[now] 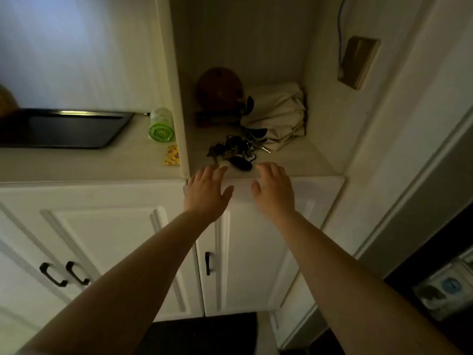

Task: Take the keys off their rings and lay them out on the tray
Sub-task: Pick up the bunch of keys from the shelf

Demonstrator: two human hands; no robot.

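A dark bunch of keys (234,152) with a black fob lies in the cabinet nook on the white counter. My left hand (207,192) reaches toward it with fingers spread, fingertips just short of the bunch at the counter's front edge. To its right, my right hand (275,189) is also stretched out with relaxed fingers, holding nothing. A black tray (112,130) sits on the counter at the left, beyond the nook's side wall, with nothing visible in it.
A brown round object (219,89) and a folded cream cloth bag (277,114) stand behind the keys. A green-capped roll (161,124) and a yellow packet (172,155) lie between tray and nook wall. White cabinet doors with black handles (207,263) are below.
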